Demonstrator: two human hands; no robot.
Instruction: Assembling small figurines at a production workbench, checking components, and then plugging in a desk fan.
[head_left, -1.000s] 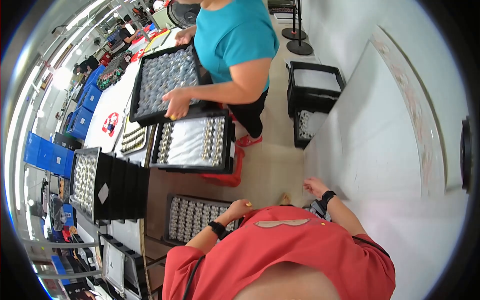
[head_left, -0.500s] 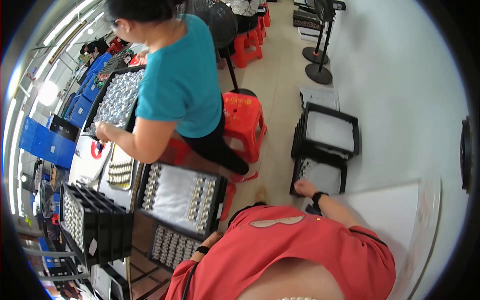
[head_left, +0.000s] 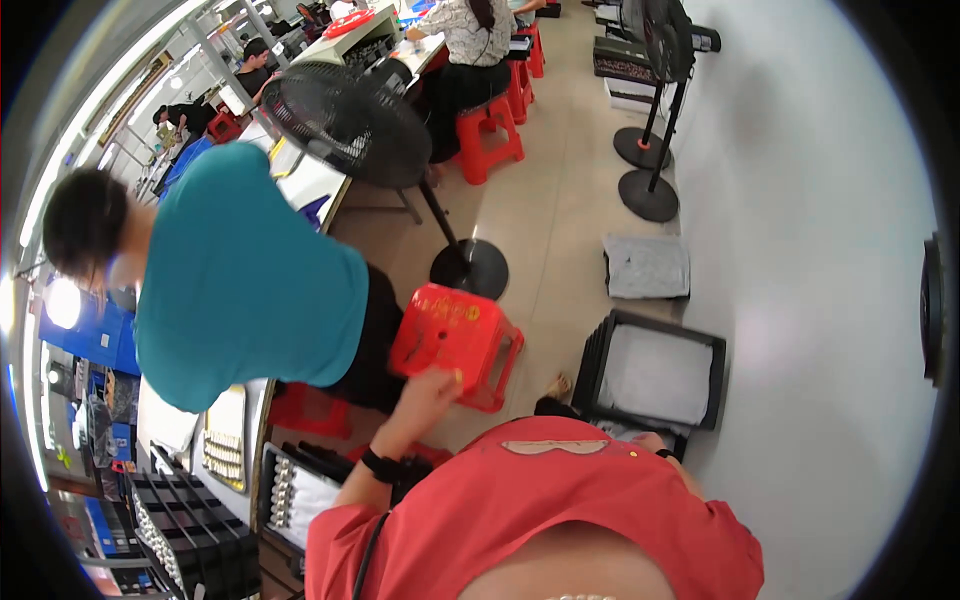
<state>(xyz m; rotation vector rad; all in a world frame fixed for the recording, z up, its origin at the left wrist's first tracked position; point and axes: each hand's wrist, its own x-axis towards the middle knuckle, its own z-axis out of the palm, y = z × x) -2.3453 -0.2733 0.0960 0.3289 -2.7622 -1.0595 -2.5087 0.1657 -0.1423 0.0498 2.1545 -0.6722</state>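
Observation:
My left hand (head_left: 424, 402), with a dark band at its wrist, is raised in front of the near edge of a red plastic stool (head_left: 440, 335). The fingers look bent but are smeared by motion, and I cannot tell whether they touch the stool. Low beside my red top, my right hand (head_left: 653, 443) shows only in part, its fingers hidden. It is close to a low black tray (head_left: 672, 437) that sits at the near end of a stack of black trays (head_left: 718, 385) lined with white sheet.
A person in a teal shirt (head_left: 240, 280) leans over the bench at left. A black pedestal fan (head_left: 350, 125) stands beyond the stool. Black trays (head_left: 200, 540) with shiny metal parts stand at lower left. A grey-white covered bundle (head_left: 647, 266) lies by the right wall.
My left hand has left the tray of metal parts and risen toward the stool. The view has shifted, and the teal-shirted person now bends lower to the left. My right hand is now mostly hidden.

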